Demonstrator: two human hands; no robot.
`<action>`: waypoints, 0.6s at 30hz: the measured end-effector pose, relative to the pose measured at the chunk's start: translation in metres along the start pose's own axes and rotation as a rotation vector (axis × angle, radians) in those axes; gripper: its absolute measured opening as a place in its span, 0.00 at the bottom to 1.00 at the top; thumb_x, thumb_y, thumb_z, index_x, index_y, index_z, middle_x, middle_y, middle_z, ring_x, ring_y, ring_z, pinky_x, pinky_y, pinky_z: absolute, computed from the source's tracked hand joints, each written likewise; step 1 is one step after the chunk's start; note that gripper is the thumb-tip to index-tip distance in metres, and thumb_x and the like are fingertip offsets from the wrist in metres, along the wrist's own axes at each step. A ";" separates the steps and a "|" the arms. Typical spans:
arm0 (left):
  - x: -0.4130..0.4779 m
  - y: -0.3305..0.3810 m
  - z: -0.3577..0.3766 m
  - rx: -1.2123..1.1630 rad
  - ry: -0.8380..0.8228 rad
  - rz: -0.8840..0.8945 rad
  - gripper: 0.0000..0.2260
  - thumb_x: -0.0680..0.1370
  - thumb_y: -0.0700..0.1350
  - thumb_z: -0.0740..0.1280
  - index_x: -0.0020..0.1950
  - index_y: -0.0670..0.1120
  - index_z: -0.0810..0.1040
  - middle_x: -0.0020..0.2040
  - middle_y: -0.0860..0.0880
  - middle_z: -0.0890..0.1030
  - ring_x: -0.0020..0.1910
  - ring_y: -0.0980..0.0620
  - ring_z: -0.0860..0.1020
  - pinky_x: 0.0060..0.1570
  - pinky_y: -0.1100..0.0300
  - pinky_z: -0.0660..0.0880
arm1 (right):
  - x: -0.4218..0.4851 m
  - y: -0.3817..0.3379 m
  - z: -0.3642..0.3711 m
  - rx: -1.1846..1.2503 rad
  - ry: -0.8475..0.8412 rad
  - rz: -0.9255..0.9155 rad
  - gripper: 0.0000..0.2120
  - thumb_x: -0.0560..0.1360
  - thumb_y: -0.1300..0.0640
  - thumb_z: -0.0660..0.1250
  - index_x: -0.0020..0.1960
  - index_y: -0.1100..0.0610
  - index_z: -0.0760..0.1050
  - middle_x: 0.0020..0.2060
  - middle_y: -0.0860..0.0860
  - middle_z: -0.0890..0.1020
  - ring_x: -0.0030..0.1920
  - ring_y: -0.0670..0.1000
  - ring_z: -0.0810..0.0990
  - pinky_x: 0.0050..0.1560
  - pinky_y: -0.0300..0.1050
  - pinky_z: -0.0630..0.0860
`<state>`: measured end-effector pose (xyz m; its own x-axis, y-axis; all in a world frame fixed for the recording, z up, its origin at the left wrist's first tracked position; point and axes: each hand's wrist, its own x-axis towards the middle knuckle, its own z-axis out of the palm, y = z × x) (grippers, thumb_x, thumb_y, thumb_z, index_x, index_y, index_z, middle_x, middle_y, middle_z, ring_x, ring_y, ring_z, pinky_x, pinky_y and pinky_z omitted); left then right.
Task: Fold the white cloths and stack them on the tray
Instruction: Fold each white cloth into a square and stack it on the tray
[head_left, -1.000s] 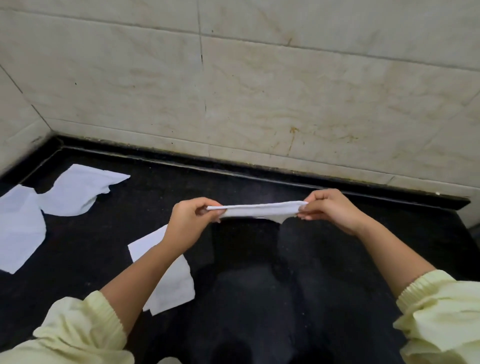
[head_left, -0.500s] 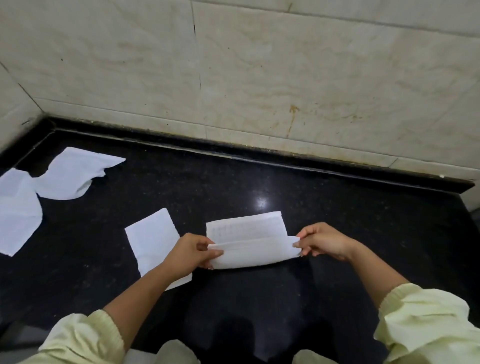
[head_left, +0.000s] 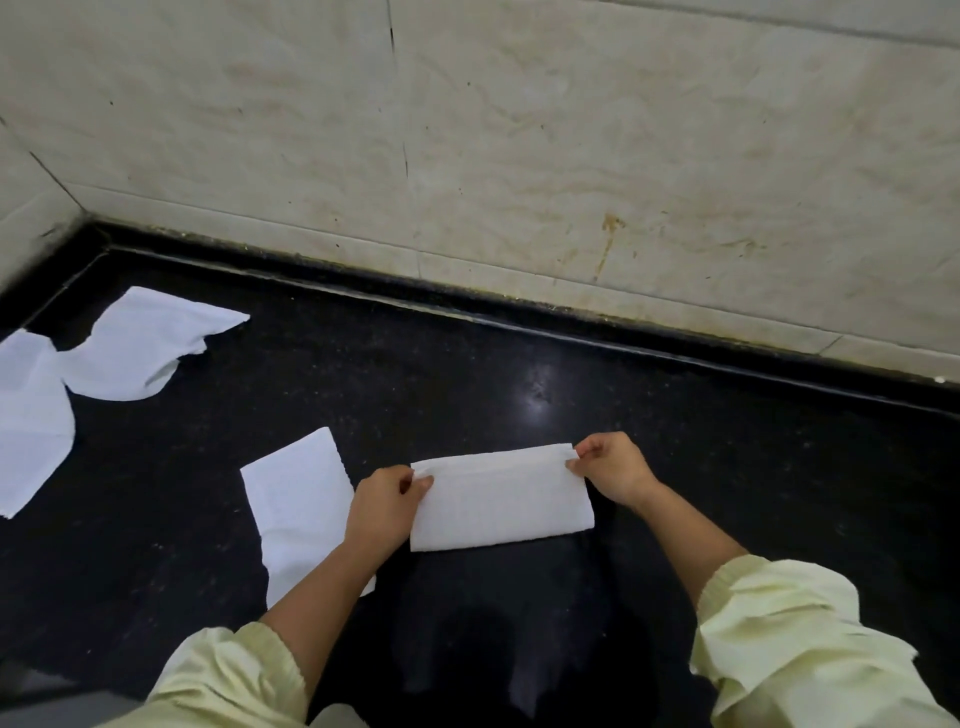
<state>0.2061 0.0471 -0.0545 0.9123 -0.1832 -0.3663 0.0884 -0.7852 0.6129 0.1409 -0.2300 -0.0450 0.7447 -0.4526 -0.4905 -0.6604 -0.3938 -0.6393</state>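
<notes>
A white cloth (head_left: 501, 501) lies folded in half on the black counter (head_left: 467, 374), its doubled edges on the far side. My left hand (head_left: 387, 501) pinches its far left corner and my right hand (head_left: 610, 467) pinches its far right corner. A second white cloth (head_left: 296, 499) lies flat just left of my left hand, partly under my left forearm. Two more white cloths lie at the far left: one rumpled cloth (head_left: 140, 348) near the corner and another cloth (head_left: 28, 421) cut off by the frame edge. No tray is in view.
A pale tiled wall (head_left: 571, 156) rises behind the counter and turns at the left corner. The counter's near edge shows at the lower left (head_left: 47, 696). Dark bare counter lies to the right of my right hand.
The cloth, held stretched in the air a second ago, came down onto the counter. Its near half was brought over to the far edge, so it now lies folded in two.
</notes>
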 end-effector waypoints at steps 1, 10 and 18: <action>0.002 0.000 0.002 0.008 0.014 -0.009 0.17 0.79 0.51 0.65 0.34 0.43 0.70 0.29 0.48 0.72 0.31 0.52 0.71 0.32 0.59 0.66 | 0.002 0.000 0.002 0.000 0.017 0.001 0.06 0.72 0.62 0.72 0.38 0.54 0.78 0.39 0.52 0.82 0.44 0.51 0.80 0.50 0.45 0.76; 0.016 0.001 0.010 0.078 0.052 -0.066 0.13 0.78 0.53 0.66 0.42 0.44 0.76 0.36 0.48 0.77 0.36 0.52 0.75 0.36 0.60 0.70 | 0.010 0.004 0.011 0.037 0.067 0.005 0.05 0.74 0.60 0.71 0.49 0.59 0.80 0.40 0.51 0.81 0.44 0.50 0.79 0.46 0.41 0.72; 0.011 -0.004 0.006 0.067 0.105 -0.012 0.10 0.77 0.52 0.67 0.53 0.48 0.72 0.49 0.50 0.75 0.44 0.52 0.76 0.43 0.58 0.74 | 0.001 0.004 0.009 0.086 0.146 -0.023 0.06 0.73 0.57 0.73 0.47 0.57 0.78 0.38 0.49 0.79 0.40 0.47 0.77 0.38 0.35 0.71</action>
<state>0.2136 0.0446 -0.0658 0.9484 -0.1130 -0.2962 0.0763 -0.8254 0.5593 0.1398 -0.2243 -0.0532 0.7333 -0.5585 -0.3877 -0.6282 -0.3386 -0.7005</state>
